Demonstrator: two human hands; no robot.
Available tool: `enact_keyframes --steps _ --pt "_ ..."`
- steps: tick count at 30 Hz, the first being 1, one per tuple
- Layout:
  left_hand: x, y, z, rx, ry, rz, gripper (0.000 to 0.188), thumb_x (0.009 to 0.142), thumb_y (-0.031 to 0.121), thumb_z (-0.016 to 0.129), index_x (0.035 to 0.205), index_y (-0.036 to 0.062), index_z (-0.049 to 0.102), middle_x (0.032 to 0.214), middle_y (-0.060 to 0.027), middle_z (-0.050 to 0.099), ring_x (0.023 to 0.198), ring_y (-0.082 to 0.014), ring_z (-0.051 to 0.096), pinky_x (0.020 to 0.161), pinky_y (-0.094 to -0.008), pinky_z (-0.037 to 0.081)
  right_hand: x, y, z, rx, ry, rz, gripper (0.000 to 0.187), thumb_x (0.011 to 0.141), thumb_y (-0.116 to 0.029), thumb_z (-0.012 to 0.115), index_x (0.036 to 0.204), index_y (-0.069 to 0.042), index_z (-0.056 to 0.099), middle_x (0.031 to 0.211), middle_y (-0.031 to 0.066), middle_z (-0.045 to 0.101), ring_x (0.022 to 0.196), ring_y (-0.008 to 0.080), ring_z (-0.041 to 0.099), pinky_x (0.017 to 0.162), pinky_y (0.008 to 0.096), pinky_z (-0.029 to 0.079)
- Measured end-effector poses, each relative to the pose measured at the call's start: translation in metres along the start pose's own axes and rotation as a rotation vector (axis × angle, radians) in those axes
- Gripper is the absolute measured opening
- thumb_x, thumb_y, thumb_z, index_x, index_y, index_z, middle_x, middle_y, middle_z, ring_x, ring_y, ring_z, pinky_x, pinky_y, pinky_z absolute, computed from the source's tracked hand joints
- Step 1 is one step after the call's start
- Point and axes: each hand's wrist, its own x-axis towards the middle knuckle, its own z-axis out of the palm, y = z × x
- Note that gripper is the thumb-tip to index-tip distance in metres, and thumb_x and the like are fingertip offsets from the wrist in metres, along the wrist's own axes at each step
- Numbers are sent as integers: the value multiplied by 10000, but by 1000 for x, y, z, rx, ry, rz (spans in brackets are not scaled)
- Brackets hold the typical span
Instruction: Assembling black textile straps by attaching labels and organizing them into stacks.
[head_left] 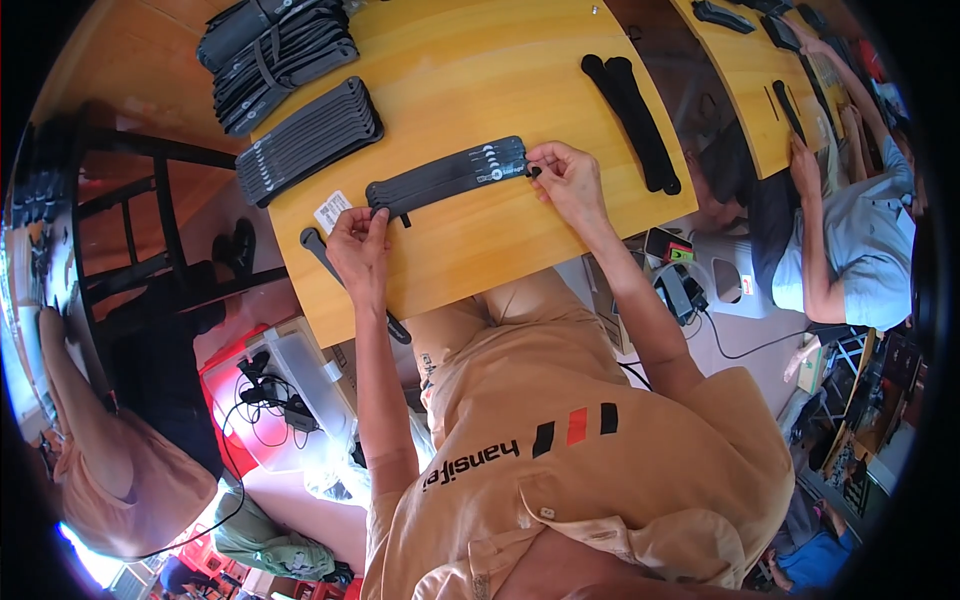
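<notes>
A flat dark grey strap (pixel 450 177) with white printing near its right end lies lengthwise across the wooden table in front of me. My left hand (pixel 358 255) is closed, pinching its lower left corner between thumb and fingers. At the other end, my right hand (pixel 568 185) pinches the edge, with a small black piece at the fingertips. A short black tab sticks out below the strap beside my left fingers. Under my left wrist passes a thin black strip (pixel 320 248), partly hidden by the forearm. A small white label (pixel 332 210) lies just beyond my left hand.
Fanned dark grey straps (pixel 310 138) lie at the table's left edge, with a tied bundle (pixel 275 65) behind them. Folded black bands (pixel 632 120) rest at the right. A person (pixel 845 240) works at another table on the right; another person (pixel 130 450) is at the left.
</notes>
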Motion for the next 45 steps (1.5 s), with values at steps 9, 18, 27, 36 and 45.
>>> enact_keyframes --steps 9,18,27,36,45 --pt "1 -2 1 10 6 13 150 782 97 676 812 -26 597 642 -26 569 487 -61 478 427 -198 403 0 -2 0 -15 -16 -22 200 747 118 503 899 -4 549 726 29 570 575 61 540 456 186 441" --pt "1 1 1 54 13 -3 162 775 103 679 814 -32 598 631 -35 574 471 -71 485 428 -208 401 0 -1 3 -32 50 -89 137 712 81 559 832 17 567 629 48 566 491 86 538 418 226 447" --pt "1 4 2 80 24 -11 162 776 106 680 808 -30 598 630 -35 575 472 -72 488 425 -211 411 0 -6 5 -70 65 -60 110 726 63 576 822 11 564 626 45 562 495 91 539 405 228 452" --pt "2 1 3 75 28 0 158 771 105 685 805 -24 600 625 -34 577 461 -70 484 417 -210 405 1 -4 4 -108 48 -49 115 752 56 584 842 -11 559 641 9 552 506 52 529 407 187 433" --pt "2 1 3 66 27 5 170 771 111 685 811 -33 604 633 -40 583 475 -73 491 428 -210 414 1 -3 5 -146 68 -65 97 753 44 590 824 -17 565 635 5 556 506 56 529 404 195 438"
